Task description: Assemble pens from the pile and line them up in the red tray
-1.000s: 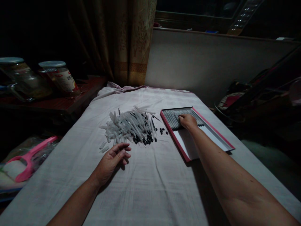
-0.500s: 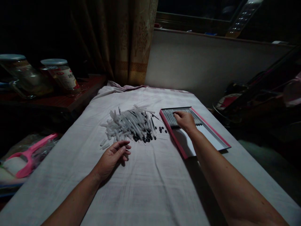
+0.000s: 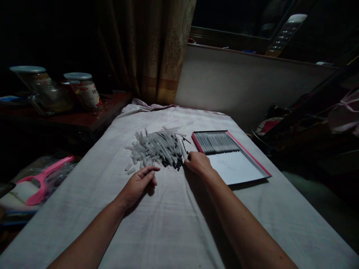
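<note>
A heap of translucent white pen barrels with black tips (image 3: 157, 149) lies on the white cloth (image 3: 168, 216). My right hand (image 3: 198, 163) rests at the heap's right edge, over the loose black caps, its fingers curled; what they grip is hidden. My left hand (image 3: 138, 185) lies just below the heap, palm turned up, fingers loosely apart and holding nothing. To the right sits a flat red-edged box (image 3: 252, 157) with a row of pens (image 3: 215, 142) filling its far half.
Two lidded jars (image 3: 84, 91) stand on a dark wooden shelf at the left. A pink-handled tool (image 3: 42, 179) lies below it. A curtain (image 3: 157, 52) hangs behind the table, and dark clutter fills the right side.
My right hand has left the row of pens in the box and moved left to the heap's edge. My left hand has stayed in place.
</note>
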Demonstrator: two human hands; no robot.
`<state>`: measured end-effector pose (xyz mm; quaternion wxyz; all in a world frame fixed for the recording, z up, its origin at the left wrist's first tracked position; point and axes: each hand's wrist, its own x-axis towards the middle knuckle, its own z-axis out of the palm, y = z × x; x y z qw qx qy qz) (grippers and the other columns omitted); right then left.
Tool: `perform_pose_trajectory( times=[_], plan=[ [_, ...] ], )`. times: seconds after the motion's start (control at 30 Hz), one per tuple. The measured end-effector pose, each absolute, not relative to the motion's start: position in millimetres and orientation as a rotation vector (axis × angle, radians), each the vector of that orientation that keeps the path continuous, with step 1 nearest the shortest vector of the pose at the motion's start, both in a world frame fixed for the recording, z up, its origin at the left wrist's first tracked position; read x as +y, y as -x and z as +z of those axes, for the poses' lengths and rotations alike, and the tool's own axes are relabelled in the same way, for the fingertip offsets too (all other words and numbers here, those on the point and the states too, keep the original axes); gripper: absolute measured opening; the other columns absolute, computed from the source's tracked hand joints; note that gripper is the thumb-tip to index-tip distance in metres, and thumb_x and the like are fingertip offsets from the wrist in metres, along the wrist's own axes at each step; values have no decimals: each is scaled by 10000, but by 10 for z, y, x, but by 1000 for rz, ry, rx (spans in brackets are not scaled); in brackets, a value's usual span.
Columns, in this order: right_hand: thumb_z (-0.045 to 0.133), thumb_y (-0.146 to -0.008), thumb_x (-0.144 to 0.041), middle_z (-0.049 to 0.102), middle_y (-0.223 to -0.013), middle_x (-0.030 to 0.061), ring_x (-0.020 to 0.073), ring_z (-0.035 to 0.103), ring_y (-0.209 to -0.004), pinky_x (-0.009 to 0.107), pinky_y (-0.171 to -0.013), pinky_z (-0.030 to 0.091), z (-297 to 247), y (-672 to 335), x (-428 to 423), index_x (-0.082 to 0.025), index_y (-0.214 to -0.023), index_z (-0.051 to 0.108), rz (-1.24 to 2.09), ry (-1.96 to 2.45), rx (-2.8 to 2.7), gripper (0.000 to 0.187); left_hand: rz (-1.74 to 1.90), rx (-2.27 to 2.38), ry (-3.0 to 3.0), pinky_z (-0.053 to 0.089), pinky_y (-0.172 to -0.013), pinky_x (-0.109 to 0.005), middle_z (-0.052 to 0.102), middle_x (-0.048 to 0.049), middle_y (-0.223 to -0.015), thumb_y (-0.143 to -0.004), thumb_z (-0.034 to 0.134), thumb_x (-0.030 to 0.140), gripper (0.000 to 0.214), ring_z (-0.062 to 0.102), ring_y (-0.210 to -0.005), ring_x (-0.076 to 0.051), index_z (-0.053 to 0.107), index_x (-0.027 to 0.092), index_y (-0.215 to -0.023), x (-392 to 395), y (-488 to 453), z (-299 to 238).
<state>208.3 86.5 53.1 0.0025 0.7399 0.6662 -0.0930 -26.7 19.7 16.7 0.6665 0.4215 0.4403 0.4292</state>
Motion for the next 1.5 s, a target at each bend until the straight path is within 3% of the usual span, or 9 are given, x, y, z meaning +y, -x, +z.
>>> perform_pose_trajectory(
  times=[0.13,0.27,0.47,0.6,0.77,0.93,1.03,1.2,1.5],
  plan=[
    [523,-850,-332,721,-1068,215,322,681,-1003,353,-768,483,525,-2079,790,-121,-1007,726,-280,-2392,2048,332,970,978,-960,453,-470,-225,602,21,-651,-709,764,509,493,539,-510,-101,648,161,-1038,188,270,171],
    [491,-864,-288,741,-986,145,267,689,-939,316,-763,477,428,-2152,614,-168,-948,715,-324,-2664,2118,268,973,979,-997,445,-481,-223,587,20,-663,-732,743,486,456,527,-523,-98,650,163,-1040,161,260,166],
    [541,-825,-422,711,-800,53,197,652,-730,300,-693,507,215,-2164,264,-188,-868,674,-936,-3234,2604,273,1147,1191,-1439,527,-641,-294,667,-54,-866,-799,668,418,352,624,-750,-181,675,198,-1074,77,216,182],
    [591,-791,-460,650,-664,15,157,579,-583,272,-571,483,175,-2030,179,-184,-812,680,-1465,-3118,2672,291,1267,1279,-1973,481,-969,-403,659,-104,-1171,-872,586,330,328,603,-1098,-247,640,231,-1180,40,210,158],
    [620,-749,-439,635,-629,2,138,549,-553,254,-539,460,156,-1876,159,-189,-738,682,-1762,-2912,2658,258,1252,1390,-2227,358,-1100,-475,566,-118,-1361,-905,543,290,398,502,-1274,-276,565,239,-1299,59,219,109],
    [625,-749,-434,662,-640,6,136,562,-546,243,-525,453,144,-1795,191,-182,-780,709,-2058,-2488,2669,267,966,1355,-2328,387,-1030,-487,720,-111,-1097,-918,525,318,297,636,-1042,-278,669,223,-1160,73,227,115],
    [563,-808,-443,697,-700,33,160,607,-596,260,-564,472,179,-1866,337,-169,-863,719,-1776,-2592,2698,320,879,1388,-2254,466,-909,-425,751,-113,-980,-927,497,347,285,672,-924,-271,709,211,-1060,84,234,100],
    [540,-886,-322,736,-1041,88,212,669,-917,292,-801,474,303,-2036,653,-191,-1019,729,-459,-2738,2460,266,921,1506,-2152,490,-880,-370,752,-87,-1041,-913,488,359,292,676,-948,-261,703,235,-1065,110,248,56],
    [495,-932,-341,742,-1067,71,225,679,-948,273,-751,453,325,-2061,767,-241,-1003,756,-184,-2669,2215,288,991,1490,-2078,498,-907,-361,740,-75,-1072,-907,498,369,285,671,-989,-255,692,242,-1072,114,253,51]
  ],
)
